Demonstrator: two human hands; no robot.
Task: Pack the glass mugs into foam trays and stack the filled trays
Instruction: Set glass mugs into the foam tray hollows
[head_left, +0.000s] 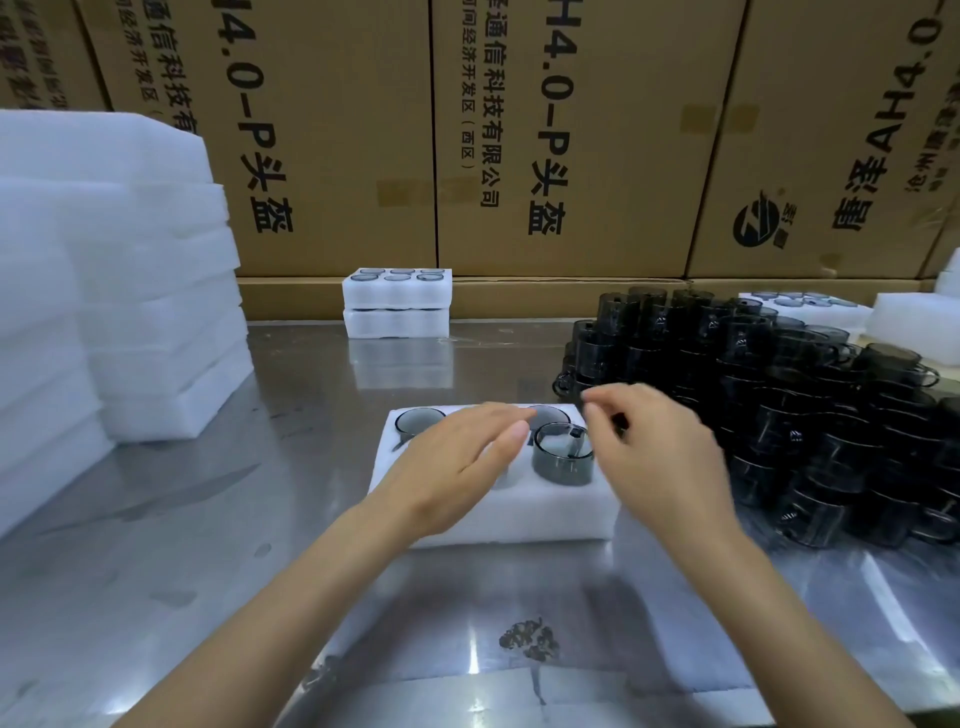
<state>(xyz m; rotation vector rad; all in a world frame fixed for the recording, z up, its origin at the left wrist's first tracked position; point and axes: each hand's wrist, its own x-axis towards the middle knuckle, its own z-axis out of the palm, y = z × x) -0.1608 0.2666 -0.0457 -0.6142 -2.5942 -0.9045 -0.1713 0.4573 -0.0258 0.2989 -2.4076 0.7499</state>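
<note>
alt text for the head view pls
Two bare hands, left hand and right hand, hover over a white foam tray holding smoky glass mugs on a steel table. Loose mugs are piled at right, with empty trays left.

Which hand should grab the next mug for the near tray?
Right. The right hand is already beside the mug pile on that side, holding nothing. The left hand lies flat over the tray, farther from the pile, and can steady it.

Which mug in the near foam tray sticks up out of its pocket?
The smoky grey glass mug at the near right of the white foam tray, beside the right hand. The far-row mugs sit flush.
</note>
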